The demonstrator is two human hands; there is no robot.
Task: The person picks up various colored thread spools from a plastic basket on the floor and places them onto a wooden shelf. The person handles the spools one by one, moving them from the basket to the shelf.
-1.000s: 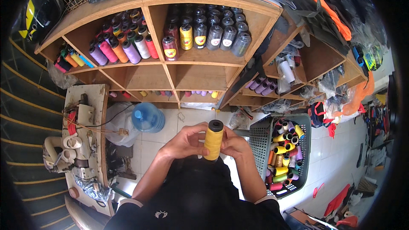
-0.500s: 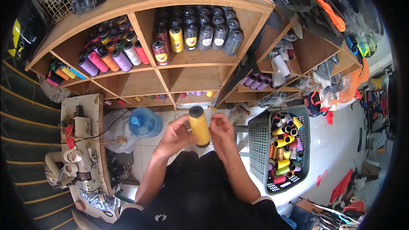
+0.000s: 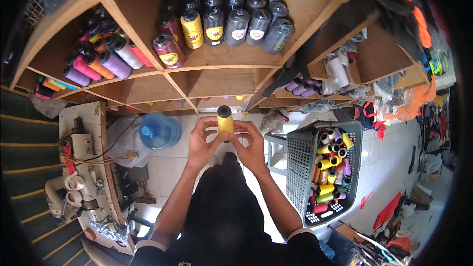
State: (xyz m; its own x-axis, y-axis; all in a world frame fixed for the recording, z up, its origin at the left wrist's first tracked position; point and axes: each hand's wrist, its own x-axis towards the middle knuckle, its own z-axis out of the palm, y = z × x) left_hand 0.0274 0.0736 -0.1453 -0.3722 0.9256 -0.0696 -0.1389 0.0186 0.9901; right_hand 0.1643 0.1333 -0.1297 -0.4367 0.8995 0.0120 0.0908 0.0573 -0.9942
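A yellow thread spool (image 3: pixel 225 123) with a black top stands nearly upright in front of me, gripped between both hands. My left hand (image 3: pixel 203 137) closes on its left side, thumb on the front. From the other side my right hand (image 3: pixel 249 140) holds it, its thumb close to the left one. Beyond my hands rises a wooden shelf unit (image 3: pixel 224 60). Its upper middle compartment holds several dark wrapped spools (image 3: pixel 238 25), a yellow one (image 3: pixel 192 28) and a dark red one (image 3: pixel 168 50).
A grey plastic basket (image 3: pixel 299 167) of mixed spools stands on the floor at my right. On the left are a blue water bottle (image 3: pixel 161 131) and a sewing machine (image 3: pixel 88 189) on a worn table. Colourful spools (image 3: pixel 115 63) fill the shelf's left compartment.
Both hands and the yellow spool have moved forward, toward the shelf. My right fingers, slightly off the spool before, now grip it. The view has shifted closer to the shelf.
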